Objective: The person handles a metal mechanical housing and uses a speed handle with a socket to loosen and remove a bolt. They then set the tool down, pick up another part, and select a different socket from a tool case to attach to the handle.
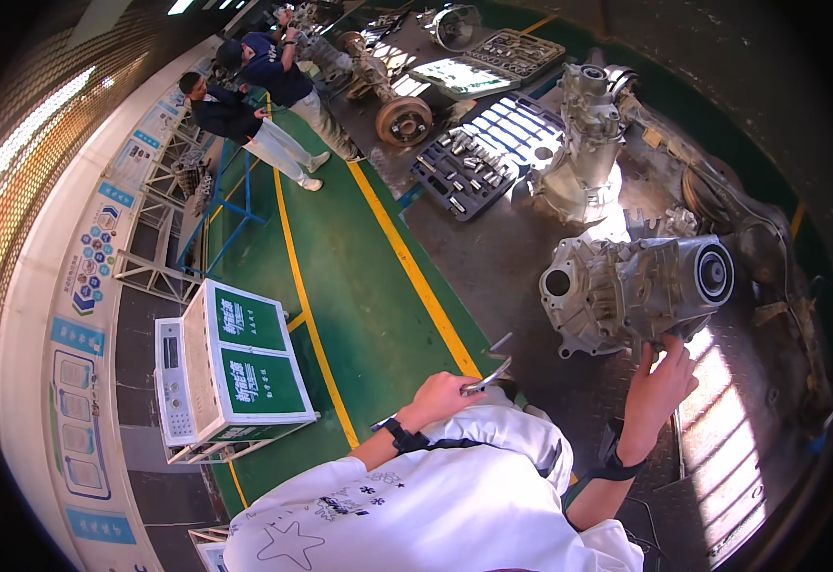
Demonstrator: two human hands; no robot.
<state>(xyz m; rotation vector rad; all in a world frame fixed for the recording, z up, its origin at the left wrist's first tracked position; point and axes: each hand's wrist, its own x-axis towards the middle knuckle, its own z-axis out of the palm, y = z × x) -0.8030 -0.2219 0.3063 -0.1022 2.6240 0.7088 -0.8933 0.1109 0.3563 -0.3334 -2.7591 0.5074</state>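
Note:
On the dark surface in front of me lies a grey cast-metal gearbox (617, 286), with a round bearing-like opening at its right end and a flange with a round hole at its left. My right hand (662, 386) reaches the casing's lower edge, fingers bent and pressed together against it. What is between those fingertips is hidden. My left hand (438, 400) rests low over my lap, closed around a slim silver hand tool (489, 377). Its exact kind is unclear; a thin bent end points away from me toward the gearbox.
A second upright gearbox (583, 143) stands beyond. Farther left lie an open socket set (469, 176), another tool case (521, 52) and a rusty brake disc (404, 121). Two people stand on the green, yellow-lined floor (340, 276). A white cabinet (202, 381) stands left.

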